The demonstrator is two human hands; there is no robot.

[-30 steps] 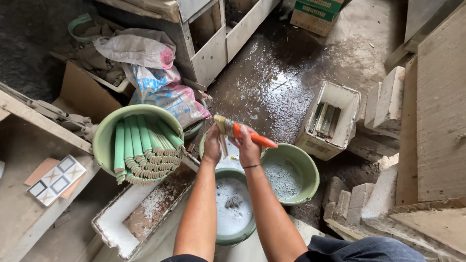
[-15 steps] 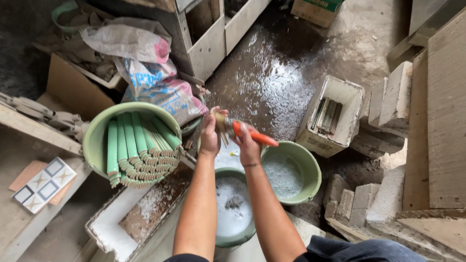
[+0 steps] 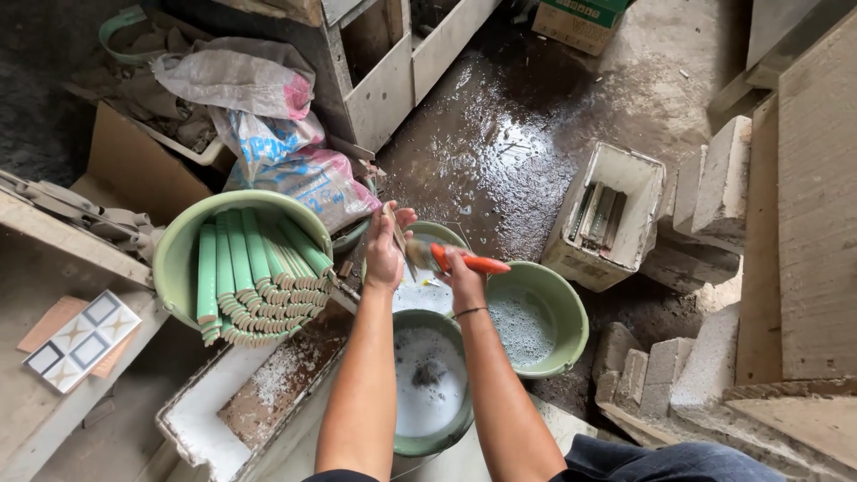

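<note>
My left hand (image 3: 386, 250) holds a narrow tan piece (image 3: 394, 228) upright over the buckets. My right hand (image 3: 463, 278) grips a brush with an orange handle (image 3: 469, 262), its head against that piece. Below my hands a green bucket (image 3: 430, 384) holds soapy grey water. A second green bucket (image 3: 536, 317) with foamy water stands to its right, and a third (image 3: 435, 235) shows behind my hands. To the left, a pale green tub (image 3: 175, 254) is packed with long green trim tiles (image 3: 250, 277).
A white box (image 3: 616, 214) with several dark strips sits on the wet floor at right. Concrete blocks (image 3: 705, 187) stack along the right. Filled sacks (image 3: 268, 134) lie behind the tub. A white trough (image 3: 205, 419) lies at lower left, patterned tiles (image 3: 80, 341) on a bench beside it.
The view has drifted slightly, so things sit a little lower and to the right. My hands stay together over the buckets, the brush still working at the piece.
</note>
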